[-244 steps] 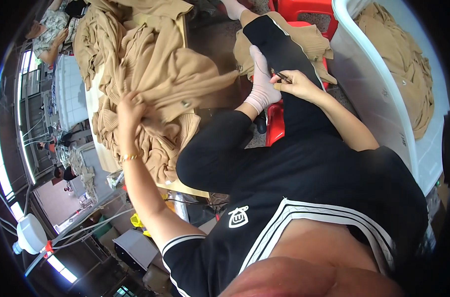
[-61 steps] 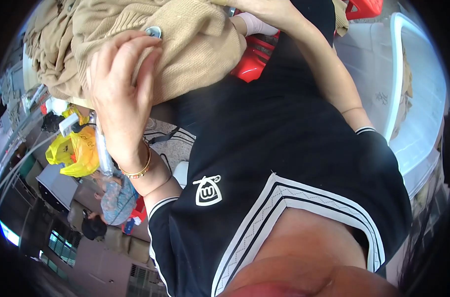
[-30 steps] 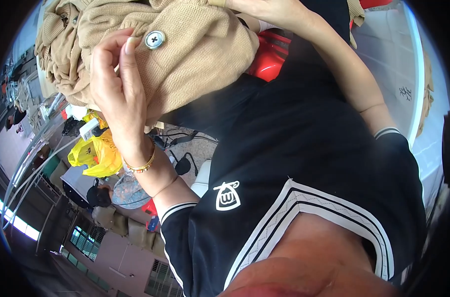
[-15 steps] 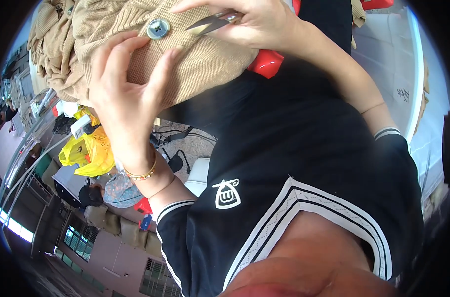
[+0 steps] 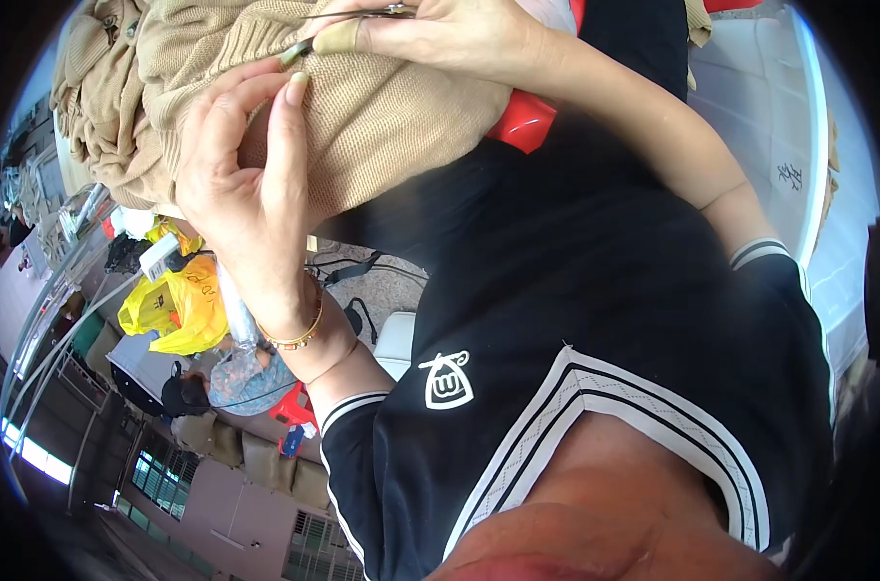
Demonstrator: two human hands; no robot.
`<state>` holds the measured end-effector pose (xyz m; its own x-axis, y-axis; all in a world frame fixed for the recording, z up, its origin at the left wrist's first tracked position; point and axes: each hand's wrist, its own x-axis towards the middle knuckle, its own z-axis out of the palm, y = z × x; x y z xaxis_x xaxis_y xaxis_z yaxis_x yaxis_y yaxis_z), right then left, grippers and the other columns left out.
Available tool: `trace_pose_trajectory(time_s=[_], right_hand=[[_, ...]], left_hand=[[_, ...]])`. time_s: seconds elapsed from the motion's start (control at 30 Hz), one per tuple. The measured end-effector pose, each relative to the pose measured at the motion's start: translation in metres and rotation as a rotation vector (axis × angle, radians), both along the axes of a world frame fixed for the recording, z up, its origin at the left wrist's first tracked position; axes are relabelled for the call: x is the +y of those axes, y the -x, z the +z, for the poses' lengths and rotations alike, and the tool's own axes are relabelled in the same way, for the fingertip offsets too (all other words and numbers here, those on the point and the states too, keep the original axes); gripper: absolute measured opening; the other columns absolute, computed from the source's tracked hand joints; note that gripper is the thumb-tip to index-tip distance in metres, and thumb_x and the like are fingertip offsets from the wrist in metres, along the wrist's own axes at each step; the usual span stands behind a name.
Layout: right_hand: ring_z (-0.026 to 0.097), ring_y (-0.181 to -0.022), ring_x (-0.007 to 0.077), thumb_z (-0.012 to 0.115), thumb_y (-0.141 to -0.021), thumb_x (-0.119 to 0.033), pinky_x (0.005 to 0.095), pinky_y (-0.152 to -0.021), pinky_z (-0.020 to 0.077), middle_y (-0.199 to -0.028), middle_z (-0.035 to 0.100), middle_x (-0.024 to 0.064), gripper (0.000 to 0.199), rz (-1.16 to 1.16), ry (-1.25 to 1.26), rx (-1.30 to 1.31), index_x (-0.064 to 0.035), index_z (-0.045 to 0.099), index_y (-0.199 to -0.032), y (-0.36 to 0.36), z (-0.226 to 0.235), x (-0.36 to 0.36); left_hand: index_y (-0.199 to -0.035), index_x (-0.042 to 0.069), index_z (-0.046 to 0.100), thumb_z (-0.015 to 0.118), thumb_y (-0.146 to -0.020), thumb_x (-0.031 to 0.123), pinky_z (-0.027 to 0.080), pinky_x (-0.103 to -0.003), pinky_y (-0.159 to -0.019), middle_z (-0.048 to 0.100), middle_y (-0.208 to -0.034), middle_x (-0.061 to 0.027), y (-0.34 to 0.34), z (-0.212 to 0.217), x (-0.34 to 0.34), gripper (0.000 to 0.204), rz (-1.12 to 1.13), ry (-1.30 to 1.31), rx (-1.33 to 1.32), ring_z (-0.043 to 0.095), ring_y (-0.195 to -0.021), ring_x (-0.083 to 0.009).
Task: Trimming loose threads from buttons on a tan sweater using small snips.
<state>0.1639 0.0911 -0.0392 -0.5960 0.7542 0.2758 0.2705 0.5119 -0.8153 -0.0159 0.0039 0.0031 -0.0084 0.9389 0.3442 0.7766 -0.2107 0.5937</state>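
The tan knit is bunched up on the person's lap at the top of the view, and both hands are on it. The left hand comes up from below with the palm toward the camera. It lies flat against the near side of the knit, thumb and forefinger tips pinched together on a bit of the fabric right at the upper edge. So the knit sits under and behind that hand, spilling off to the left in a heap.

The right hand reaches in from the upper right and rests on top of the knit, fingers closed around a thin metal snip (looks like thread snips, hard to tell more, it's mostly covered by the fingers). The snip's tip points left toward the left hand's pinched fingertips, and the two are just about touching.

There's a gold bangle on the left wrist. A red stool peeks out just under the knit's right edge, next to the right forearm. Down on the floor to the left there's a yellow bag, well away from the hands.
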Motion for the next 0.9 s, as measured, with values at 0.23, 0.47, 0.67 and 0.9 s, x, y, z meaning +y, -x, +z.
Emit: trace_pose_trajectory(time_s=[0.23,0.47,0.67,0.9], right_hand=[[0.065,-0.076,0.0205,0.066,-0.089,-0.005,0.033,-0.071,0.051,-0.082,0.069,0.0176,0.013,0.129,0.146,0.652,0.0067,0.067,-0.094,0.007,-0.032,0.008],[0.067,-0.075,0.0236,0.066,-0.088,-0.008,0.0341,-0.071,0.0516,-0.082,0.069,0.0181,0.014,0.12,0.132,0.627,0.0056,0.069,-0.092,0.005,-0.021,0.008],[0.066,-0.073,0.0256,0.07,-0.087,-0.016,0.0353,-0.068,0.0513,-0.082,0.068,0.0171,0.026,-0.017,0.134,0.483,0.0039,0.066,-0.102,0.0,-0.014,0.005],[0.066,-0.083,0.0299,0.065,-0.092,-0.022,0.037,-0.071,0.0519,-0.091,0.063,0.0136,0.026,0.016,-0.196,0.35,-0.0019,0.062,-0.108,-0.027,-0.012,0.0]], left_hand=[[-0.092,0.0,0.073,0.074,-0.085,0.002,0.05,-0.027,-0.087,0.073,-0.099,-0.0095,-0.004,0.002,0.002,0.008,0.048,0.082,-0.233,0.066,-0.094,-0.0152],[-0.091,-0.001,0.072,0.074,-0.087,0.003,0.05,-0.027,-0.087,0.073,-0.099,-0.0089,-0.002,-0.001,0.008,0.006,0.002,0.038,-0.068,0.065,-0.094,-0.014],[-0.097,-0.002,0.07,0.071,-0.092,0.005,0.049,-0.02,-0.08,0.072,-0.097,-0.0064,-0.008,0.0,0.009,0.008,0.077,0.12,-0.308,0.063,-0.085,-0.0074],[-0.099,-0.002,0.068,0.068,-0.095,0.006,0.046,-0.016,-0.074,0.068,-0.09,-0.001,-0.009,0.001,0.007,0.01,0.161,0.139,-0.345,0.058,-0.08,-0.0033]])
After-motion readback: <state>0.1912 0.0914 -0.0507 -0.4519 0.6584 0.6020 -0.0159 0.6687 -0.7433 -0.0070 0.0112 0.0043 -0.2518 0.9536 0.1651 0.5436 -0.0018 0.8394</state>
